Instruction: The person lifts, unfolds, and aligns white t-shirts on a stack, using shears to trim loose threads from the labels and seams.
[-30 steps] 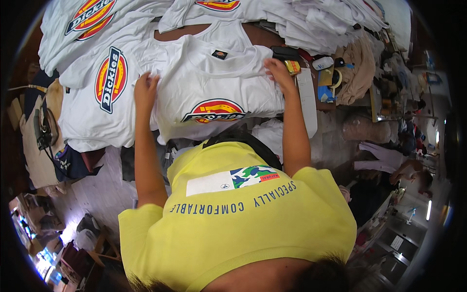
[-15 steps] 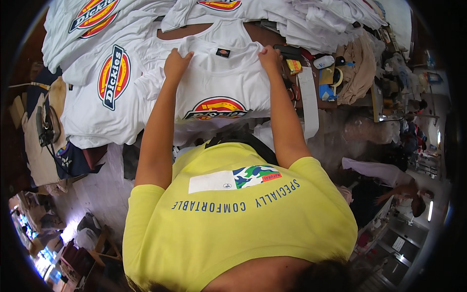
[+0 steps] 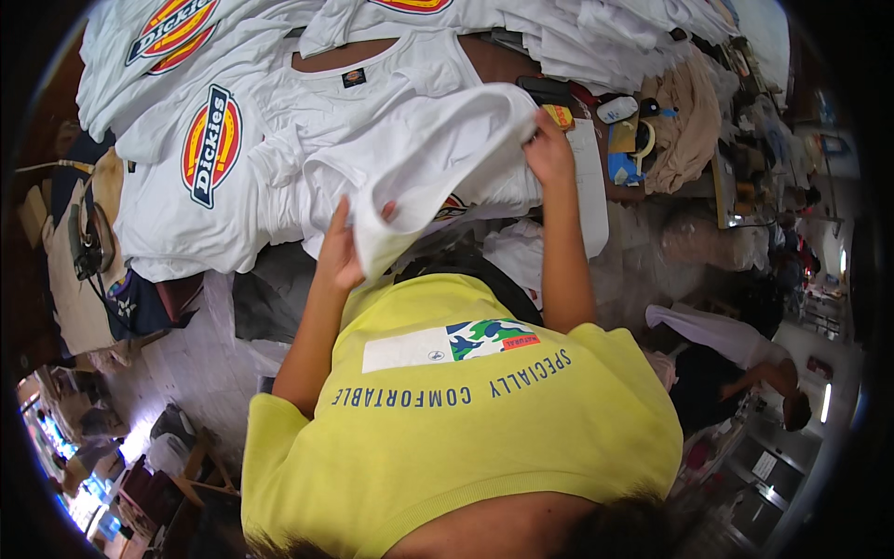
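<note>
Both my hands hold a white tank top (image 3: 438,140), lifted and folded over so its neck opening gapes between them. My left hand (image 3: 343,256) grips the near edge of the fabric, with fingertips showing on both sides of the cloth. My right hand (image 3: 551,154) is farther off and higher, pinching the far right end of the edge. Most of the top's coloured print is hidden in the folds. Just beyond lies another white garment with a small black neck label (image 3: 354,77). A white shirt with a red, yellow and blue print (image 3: 210,147) lies to the left.
More white shirts (image 3: 596,42) are heaped along the far side. Right of my hands are a tape roll (image 3: 644,138), a white bottle-like object (image 3: 616,110) and beige cloth (image 3: 684,126). An iron (image 3: 91,244) stands far left. Another person (image 3: 759,377) is at far right.
The tank top has gone from lying flat to lifted and folded. My left hand has come nearer my body; my right hand has moved slightly right and nearer. The labelled garment beyond is uncovered.
</note>
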